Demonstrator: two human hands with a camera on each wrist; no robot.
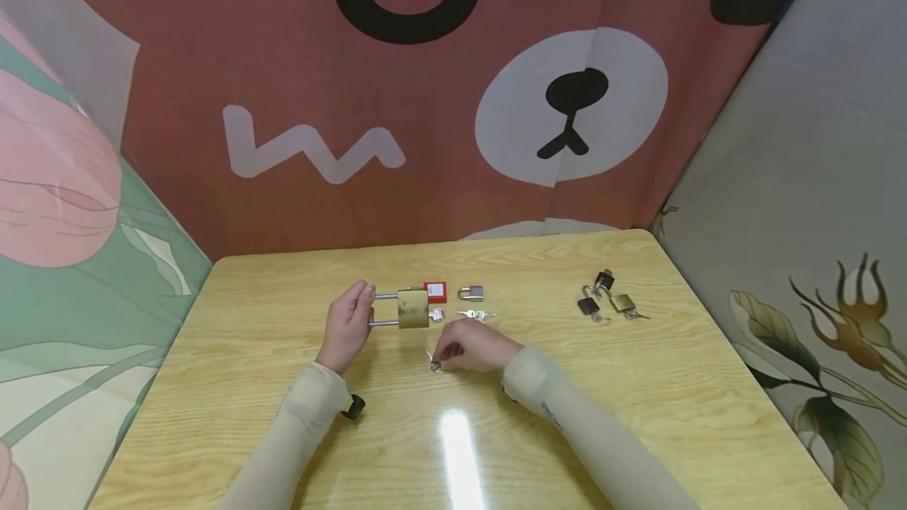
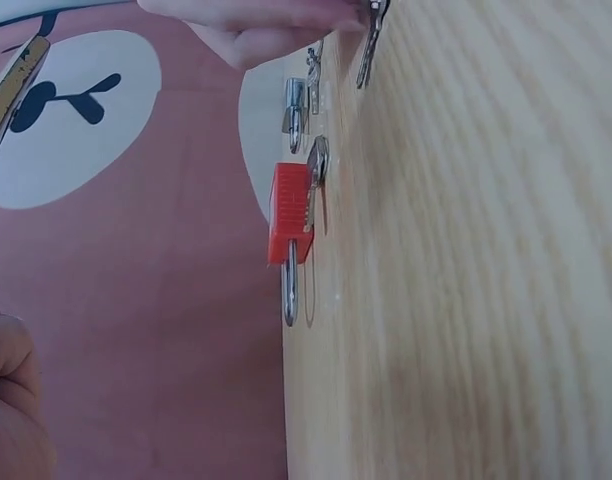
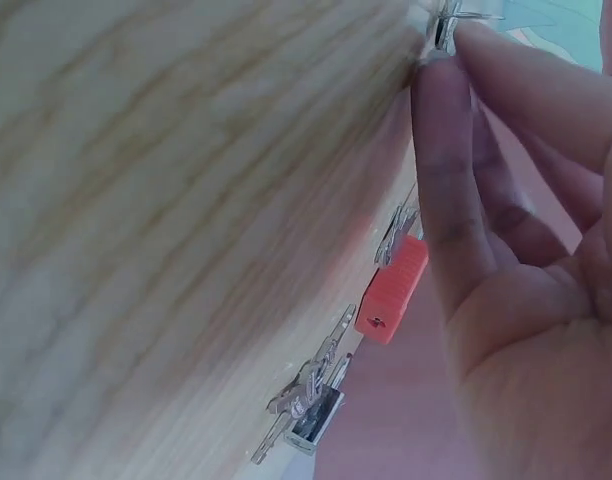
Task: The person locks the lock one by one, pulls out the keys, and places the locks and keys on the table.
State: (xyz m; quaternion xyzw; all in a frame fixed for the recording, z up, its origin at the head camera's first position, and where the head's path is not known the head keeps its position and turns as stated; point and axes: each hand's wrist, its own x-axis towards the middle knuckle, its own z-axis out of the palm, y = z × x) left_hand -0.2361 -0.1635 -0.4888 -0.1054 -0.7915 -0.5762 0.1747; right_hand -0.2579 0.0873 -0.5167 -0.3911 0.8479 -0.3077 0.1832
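Note:
My left hand (image 1: 347, 323) grips a large brass padlock (image 1: 414, 309) by its long steel shackle (image 1: 385, 324), holding it sideways above the table with the body to the right. In the left wrist view only an edge of the padlock's brass body (image 2: 16, 85) shows, at the upper left. With thumb and fingertips, my right hand (image 1: 480, 345) pinches a small bunch of silver keys (image 1: 435, 366) low over the table, just below and right of the padlock. Part of the bunch (image 3: 446, 35) is hidden behind the fingers in the right wrist view.
Behind the brass padlock lies a red padlock (image 1: 436, 291) with keys (image 1: 438, 314) beside it. A silver padlock (image 1: 472, 293) and its keys (image 1: 476, 314) lie to its right. Further right are two black padlocks (image 1: 588, 306) and a small brass padlock (image 1: 623, 303) with keys.

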